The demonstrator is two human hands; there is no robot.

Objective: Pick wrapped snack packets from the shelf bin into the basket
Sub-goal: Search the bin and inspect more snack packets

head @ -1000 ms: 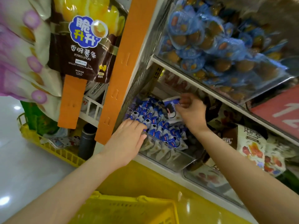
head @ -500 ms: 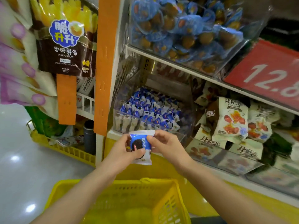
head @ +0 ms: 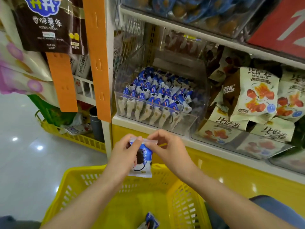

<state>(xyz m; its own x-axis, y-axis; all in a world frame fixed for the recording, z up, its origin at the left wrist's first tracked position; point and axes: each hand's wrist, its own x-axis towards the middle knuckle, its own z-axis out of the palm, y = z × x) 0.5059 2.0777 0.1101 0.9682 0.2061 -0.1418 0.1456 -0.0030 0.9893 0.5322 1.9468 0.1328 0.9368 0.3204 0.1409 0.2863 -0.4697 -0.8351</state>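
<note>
Yellow plastic basket (head: pixel 184 204) sits directly below both hands, slotted walls visible. Clear shelf bin (head: pixel 189 122) stands above and beyond the hands, filled with upright rows of blue-and-white packets. Left hand (head: pixel 123 156) and right hand (head: pixel 166 149) meet over the basket's far rim; each grip is pinched on the top seal of one blue-and-white snack packet (head: pixel 142 162), which hangs upright between them. Second packet (head: pixel 151 223) lies on the basket floor, below the grips, near the frame's bottom edge.
</note>
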